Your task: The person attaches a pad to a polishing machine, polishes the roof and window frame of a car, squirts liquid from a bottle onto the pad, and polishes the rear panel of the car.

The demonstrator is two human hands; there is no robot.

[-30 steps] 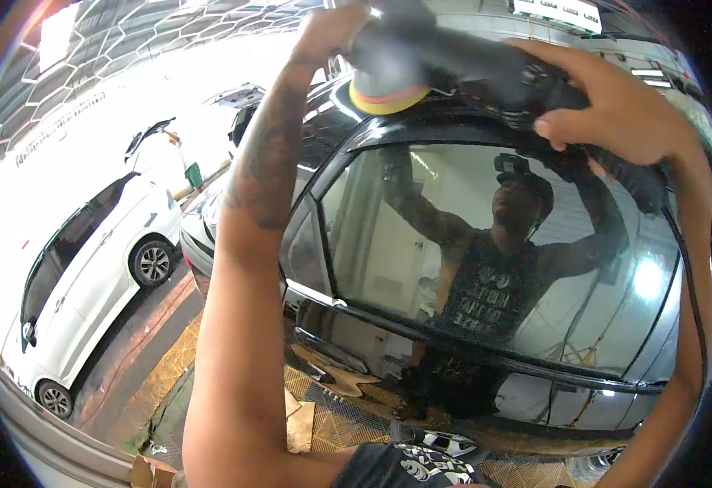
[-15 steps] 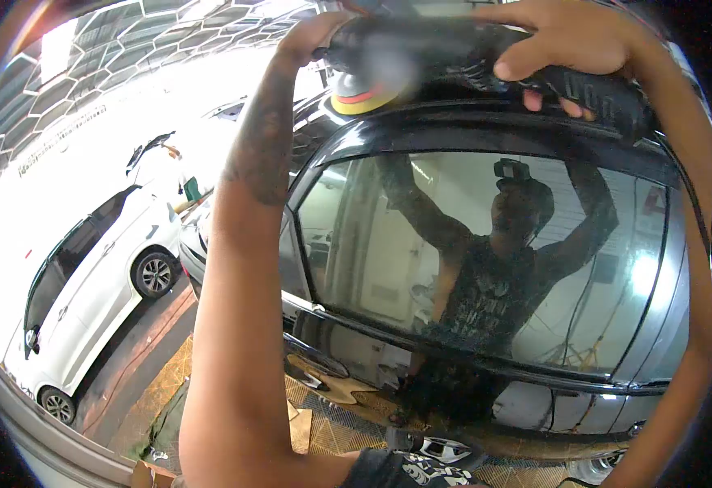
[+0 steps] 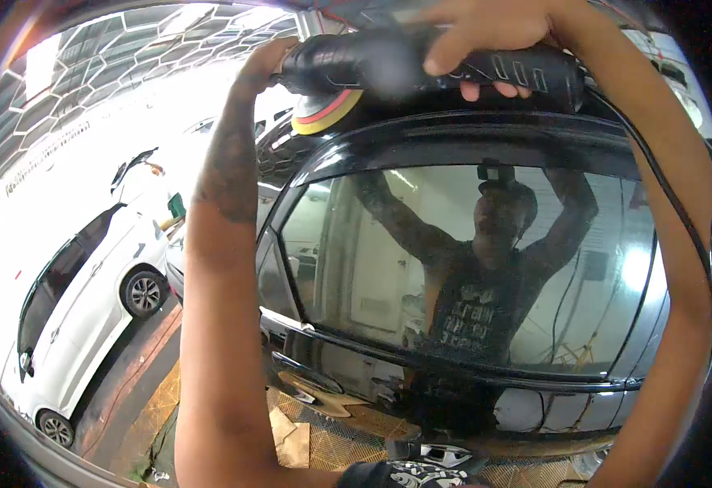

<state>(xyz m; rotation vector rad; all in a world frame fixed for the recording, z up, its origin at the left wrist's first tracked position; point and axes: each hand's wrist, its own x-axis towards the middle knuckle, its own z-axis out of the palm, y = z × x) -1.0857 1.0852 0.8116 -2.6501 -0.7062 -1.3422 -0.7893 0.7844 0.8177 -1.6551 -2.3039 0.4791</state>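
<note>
A black power polisher (image 3: 380, 63) with a yellow-edged pad (image 3: 327, 114) lies across the top of the view, above the side window of a black car (image 3: 470, 142). The pad is at the roof edge, tilted. At the tool's head end is my left hand (image 3: 268, 63), closed on it, its fingertips mostly hidden. My right hand (image 3: 494, 37) wraps round the body, thumb in front and fingertips showing below. A black cord (image 3: 665, 175) runs from the tool's rear down along my right forearm.
A white car (image 3: 96, 301) stands at the left. Beyond it a person in green (image 3: 176, 206) is partly visible. Cardboard (image 3: 291, 439) lies on the floor below. The car's window (image 3: 356, 268) reflects the wearer.
The polisher and both hands have moved left across the roof edge, and the tool now lies more level. The black car's window also sits slightly further left in view.
</note>
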